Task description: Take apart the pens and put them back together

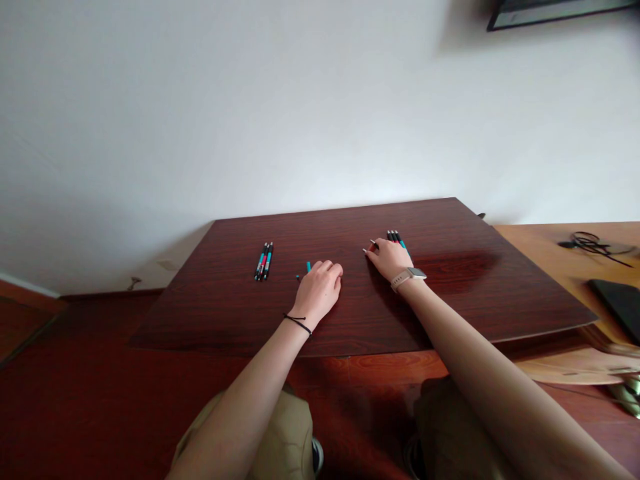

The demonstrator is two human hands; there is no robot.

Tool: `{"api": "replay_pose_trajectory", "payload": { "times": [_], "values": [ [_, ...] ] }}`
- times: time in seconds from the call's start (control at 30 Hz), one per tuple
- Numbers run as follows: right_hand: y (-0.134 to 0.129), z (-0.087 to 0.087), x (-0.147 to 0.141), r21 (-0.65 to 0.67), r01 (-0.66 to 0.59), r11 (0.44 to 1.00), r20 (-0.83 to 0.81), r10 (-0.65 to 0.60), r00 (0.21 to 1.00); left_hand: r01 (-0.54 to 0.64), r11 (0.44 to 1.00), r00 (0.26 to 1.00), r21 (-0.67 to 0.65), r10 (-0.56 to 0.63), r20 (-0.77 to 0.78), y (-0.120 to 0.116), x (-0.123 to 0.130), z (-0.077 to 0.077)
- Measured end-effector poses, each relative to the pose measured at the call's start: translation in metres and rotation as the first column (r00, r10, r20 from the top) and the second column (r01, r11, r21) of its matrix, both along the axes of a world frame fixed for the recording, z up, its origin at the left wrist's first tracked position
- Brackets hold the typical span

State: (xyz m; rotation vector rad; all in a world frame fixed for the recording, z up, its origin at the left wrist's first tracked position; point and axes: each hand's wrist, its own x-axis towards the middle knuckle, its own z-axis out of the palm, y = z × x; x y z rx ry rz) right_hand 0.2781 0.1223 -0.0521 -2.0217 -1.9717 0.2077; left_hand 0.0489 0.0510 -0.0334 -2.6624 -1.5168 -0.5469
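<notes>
On the dark wooden table, my left hand point(319, 291) rests with its fingers curled down, and whatever they hold is hidden under them. A short teal pen piece point(309, 267) shows just past its edge, and a tiny teal-and-black piece point(297, 277) lies to the left. My right hand point(389, 259), with a watch at the wrist, is closed around a black pen point(375, 244) with a silver tip. A second silver tip point(365, 251) sticks out by its thumb. Behind this hand several pens point(395, 236) lie side by side, partly covered. Farther left lies another group of pens point(264, 261), black with teal and red.
The table point(240, 320) stands against a white wall point(300, 113). To its right is a lighter wooden desk point(535, 250) with a coiled black cable point(593, 244) and a flat black device point(617, 303). A dark-framed screen point(560, 15) hangs at upper right.
</notes>
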Motion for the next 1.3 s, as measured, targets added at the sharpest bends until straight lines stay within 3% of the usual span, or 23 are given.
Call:
{"api": "replay_pose_trajectory", "payload": {
  "times": [0.33, 0.43, 0.53, 0.63, 0.73, 0.83, 0.93, 1.0, 1.07, 1.2, 1.3],
  "values": [
    [-0.007, 0.004, -0.002, 0.018, -0.036, 0.999, -0.084, 0.037, 0.996, -0.010, 1.000, 1.000, -0.023, 0.011, 0.024, -0.002, 0.000, 0.001],
    [-0.012, 0.006, -0.004, 0.029, -0.058, 0.998, -0.246, 0.063, 0.967, -0.013, 1.000, 0.998, -0.017, 0.014, 0.062, -0.002, 0.000, 0.002],
    [-0.022, 0.011, -0.007, 0.048, -0.147, 0.988, -0.506, 0.151, 0.849, -0.022, 1.000, 0.981, -0.002, 0.022, 0.191, -0.002, -0.002, 0.006],
    [-0.037, 0.019, -0.013, 0.110, -0.256, 0.960, -0.678, 0.261, 0.687, -0.013, 0.998, 0.896, -0.060, 0.038, 0.442, -0.003, -0.005, 0.011],
    [-0.051, 0.028, -0.021, 0.179, -0.364, 0.914, -0.732, 0.371, 0.571, 0.078, 0.981, 0.741, -0.180, 0.064, 0.669, -0.005, -0.005, 0.016],
    [-0.060, 0.033, -0.028, 0.220, -0.400, 0.890, -0.744, 0.418, 0.522, 0.155, 0.962, 0.649, -0.222, 0.070, 0.758, -0.007, -0.003, 0.020],
    [-0.062, 0.031, -0.032, 0.218, -0.401, 0.890, -0.755, 0.414, 0.509, 0.189, 0.958, 0.632, -0.217, 0.050, 0.773, -0.007, -0.003, 0.023],
    [-0.062, 0.029, -0.032, 0.204, -0.385, 0.900, -0.757, 0.394, 0.521, 0.172, 0.964, 0.648, -0.201, 0.043, 0.760, -0.006, -0.005, 0.024],
    [-0.061, 0.027, -0.031, 0.190, -0.357, 0.915, -0.751, 0.369, 0.548, 0.110, 0.981, 0.720, -0.160, 0.032, 0.693, -0.004, -0.010, 0.024],
    [-0.062, 0.025, -0.026, 0.193, -0.321, 0.927, -0.742, 0.352, 0.571, -0.047, 0.999, 0.932, -0.007, 0.047, 0.359, -0.001, -0.020, 0.019],
    [-0.063, 0.023, -0.022, 0.182, -0.319, 0.930, -0.732, 0.345, 0.588, -0.087, 0.996, 0.980, 0.023, 0.081, 0.183, 0.003, -0.026, 0.011]
  ]
}}
